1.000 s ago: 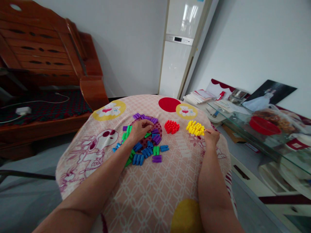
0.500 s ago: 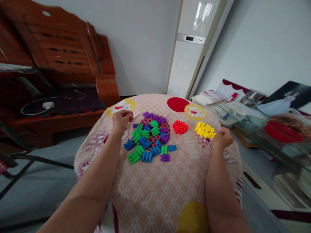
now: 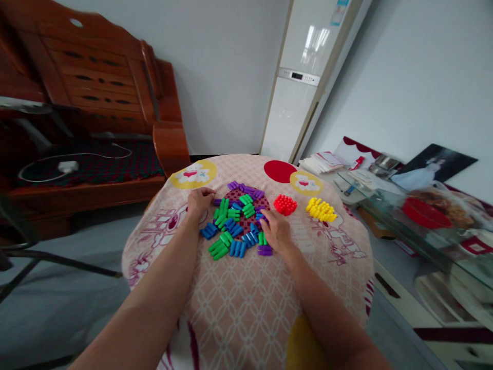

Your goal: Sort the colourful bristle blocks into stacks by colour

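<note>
My left hand (image 3: 199, 202) rests on the cloth at the left of a mixed spread of small plastic pieces. Its thumb and fingers are pinched together by a purple piece (image 3: 217, 202); whatever they hold is too small to make out. Over the right side of the spread, my right hand (image 3: 276, 230) reaches down with bent fingers onto purple and blue pieces, which its fingers partly hide. Green pieces (image 3: 219, 246) and blue pieces (image 3: 238, 249) lie in short rows nearer me. A red cluster (image 3: 285, 204) and a yellow cluster (image 3: 321, 209) lie apart to the right.
A patterned cloth (image 3: 246, 298) covers the round table. At the left stands a wooden bench (image 3: 169, 144) with a white cable and plug (image 3: 68, 167). To the right is a glass shelf (image 3: 385, 210) with a red bowl (image 3: 425, 213). A white upright unit (image 3: 287, 113) stands behind.
My right hand has moved left from the yellow cluster to the right side of the mixed pieces. My left hand stays by the left edge, and the view has shifted slightly.
</note>
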Available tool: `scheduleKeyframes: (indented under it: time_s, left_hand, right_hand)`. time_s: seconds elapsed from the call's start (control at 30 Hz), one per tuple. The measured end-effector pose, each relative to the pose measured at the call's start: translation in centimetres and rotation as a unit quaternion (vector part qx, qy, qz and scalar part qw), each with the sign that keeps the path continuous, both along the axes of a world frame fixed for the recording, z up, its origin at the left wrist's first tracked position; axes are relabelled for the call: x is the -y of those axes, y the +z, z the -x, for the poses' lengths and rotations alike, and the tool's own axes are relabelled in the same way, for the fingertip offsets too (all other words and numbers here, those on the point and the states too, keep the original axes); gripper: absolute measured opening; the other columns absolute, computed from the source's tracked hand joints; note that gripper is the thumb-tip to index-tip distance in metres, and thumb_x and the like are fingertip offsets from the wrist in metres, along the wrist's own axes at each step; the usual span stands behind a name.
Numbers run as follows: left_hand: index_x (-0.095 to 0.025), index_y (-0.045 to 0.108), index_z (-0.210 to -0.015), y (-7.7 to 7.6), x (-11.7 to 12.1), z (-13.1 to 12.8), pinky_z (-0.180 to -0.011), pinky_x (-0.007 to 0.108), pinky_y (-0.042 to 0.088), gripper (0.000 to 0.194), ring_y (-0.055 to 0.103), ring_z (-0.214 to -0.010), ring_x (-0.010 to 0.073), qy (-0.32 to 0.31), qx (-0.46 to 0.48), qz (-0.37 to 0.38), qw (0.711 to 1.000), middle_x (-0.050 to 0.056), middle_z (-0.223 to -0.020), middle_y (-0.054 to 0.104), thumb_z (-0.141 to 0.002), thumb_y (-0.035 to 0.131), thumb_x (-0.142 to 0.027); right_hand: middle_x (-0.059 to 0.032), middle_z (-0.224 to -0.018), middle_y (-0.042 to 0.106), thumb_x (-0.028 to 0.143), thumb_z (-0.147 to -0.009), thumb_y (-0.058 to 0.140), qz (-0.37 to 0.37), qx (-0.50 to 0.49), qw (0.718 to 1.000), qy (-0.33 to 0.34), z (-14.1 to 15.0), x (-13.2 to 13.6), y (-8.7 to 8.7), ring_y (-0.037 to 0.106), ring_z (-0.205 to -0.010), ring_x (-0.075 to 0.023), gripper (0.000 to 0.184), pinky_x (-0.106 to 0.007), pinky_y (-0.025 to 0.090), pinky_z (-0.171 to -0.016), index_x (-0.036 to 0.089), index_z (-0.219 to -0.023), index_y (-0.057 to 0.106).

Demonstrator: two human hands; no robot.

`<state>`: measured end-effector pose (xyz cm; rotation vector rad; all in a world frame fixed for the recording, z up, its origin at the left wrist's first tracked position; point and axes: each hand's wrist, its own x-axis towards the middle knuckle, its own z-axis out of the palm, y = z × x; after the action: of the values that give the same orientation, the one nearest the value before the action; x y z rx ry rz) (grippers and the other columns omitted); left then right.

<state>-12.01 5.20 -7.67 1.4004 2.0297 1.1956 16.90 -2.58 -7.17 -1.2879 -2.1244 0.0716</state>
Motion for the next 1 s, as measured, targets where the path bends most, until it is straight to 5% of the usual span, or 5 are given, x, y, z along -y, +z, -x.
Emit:
scheduleKeyframes:
  time_s: [0.33, 0.7, 1.0]
  left_hand:
    - [-0.019, 0.076, -0.086, -0.2, -0.4, -0.1, -0.073, 0.03, 0.049, 0.019, 0.068, -0.083, 0.0245, -0.008, -0.069, 0.013, 0.998, 0.007, -0.085, 0.077, -0.074, 0.062, -0.024]
    - [-0.019, 0.076, -0.084, 0.7, 2.2, -1.0, -0.077, 0.028, 0.05, 0.026, 0.069, -0.084, 0.0228, -0.03, -0.049, 0.014, 0.998, 0.006, -0.083, 0.077, -0.066, 0.056, -0.015]
    - [-0.016, 0.07, -0.113, 0.3, 6.5, -2.4, -0.088, 0.031, 0.052, 0.038, 0.068, -0.098, 0.0217, -0.053, -0.053, -0.086, 0.993, 0.012, -0.113, 0.072, -0.078, 0.055, -0.021]
  right_hand:
    - [-0.015, -0.118, 0.068, 0.029, -0.095, 0.038, 0.018, -0.04, 0.997, -0.056, -6.3, 1.4, -2.7, 0.06, -0.112, -0.0256, 0.042, -0.042, 0.048, -0.101, 0.016, -0.126, 0.064]
    - [-0.0131, -0.112, 0.071, 0.027, -0.09, 0.042, -0.006, -0.06, 0.996, -0.06, -6.4, 1.1, -4.0, 0.06, -0.107, -0.0253, 0.036, -0.044, 0.046, -0.102, 0.018, -0.109, 0.072]
    - [-0.0157, -0.11, 0.072, 0.027, -0.089, 0.042, 0.017, -0.073, 0.996, -0.058, -6.7, 0.7, -4.1, 0.063, -0.104, -0.0258, 0.036, -0.042, 0.047, -0.099, 0.015, -0.102, 0.073]
